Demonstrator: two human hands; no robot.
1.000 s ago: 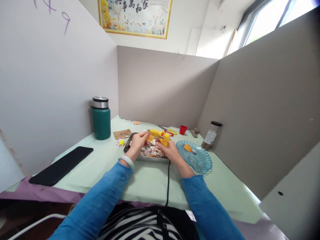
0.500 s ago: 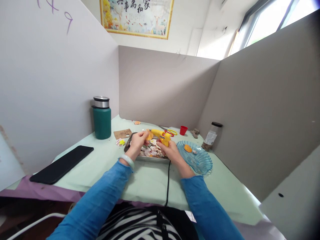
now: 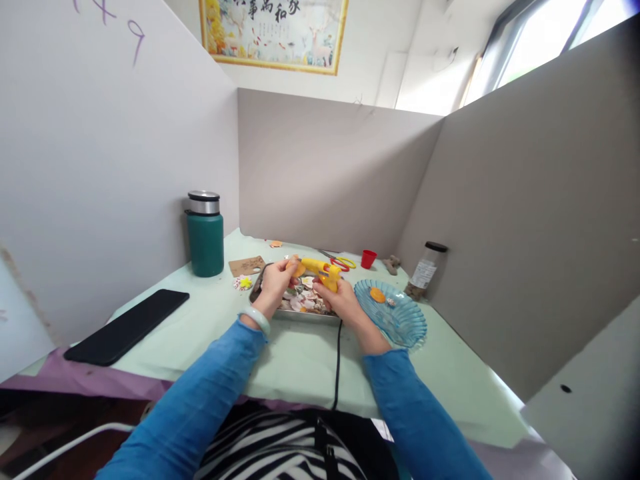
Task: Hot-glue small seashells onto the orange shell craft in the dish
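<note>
A yellow glue gun [image 3: 320,270] is gripped in my right hand [image 3: 343,298], its nozzle pointing left. Between the fingers of my left hand [image 3: 279,281] is a small flat orange piece [image 3: 299,269], with the nozzle right at it; whether they touch I cannot tell. Below both hands lies a metal tray [image 3: 305,318] full of white, pink and brown cut-out pieces [image 3: 306,301]. The gun's black cord [image 3: 338,363] runs down over the table's front edge. To the right, a blue scalloped plate [image 3: 407,323] holds an orange disc [image 3: 377,295] and a small speckled bit.
A green bottle [image 3: 205,243] and a black phone-like slab [image 3: 127,327] are on the left. Behind the tray lie scissors [image 3: 345,263], a red cup [image 3: 369,259] and a brown card [image 3: 247,266]. A black-lidded jar [image 3: 424,272] stands right. Grey panels [image 3: 330,167] enclose the table.
The view has shifted slightly. Both hands keep nearly the same pose, with the glue gun's nozzle still at the orange piece.
</note>
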